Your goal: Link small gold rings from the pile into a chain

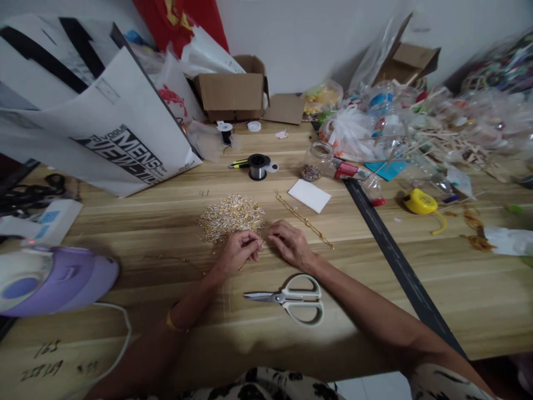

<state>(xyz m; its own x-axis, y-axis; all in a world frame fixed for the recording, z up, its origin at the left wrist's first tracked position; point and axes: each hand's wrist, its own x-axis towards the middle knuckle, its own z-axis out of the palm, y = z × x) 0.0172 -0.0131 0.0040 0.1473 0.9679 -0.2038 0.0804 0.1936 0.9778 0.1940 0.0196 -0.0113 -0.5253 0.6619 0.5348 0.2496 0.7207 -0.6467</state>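
Note:
A pile of small gold and clear beads (231, 216) lies on the wooden table. At its lower right edge is my left hand (240, 250), thumb and fingers pinched together on something too small to make out. My right hand (289, 241) is just to the right, its fingertips also closed and close to the left ones; what they hold is hidden. A thin gold chain (307, 222) stretches beyond my right hand. Another thin strand (179, 259) runs beside my left wrist. Scissors with pale handles (291, 298) lie below both hands, blades pointing left.
Beyond the pile stand a wire spool (258, 166), a bead jar (312, 164) and a cardboard box (233, 91). A white card (309, 195) lies near the chain. Left are a paper bag (112, 128) and a purple appliance (70, 278); right, a yellow tape measure (420, 201).

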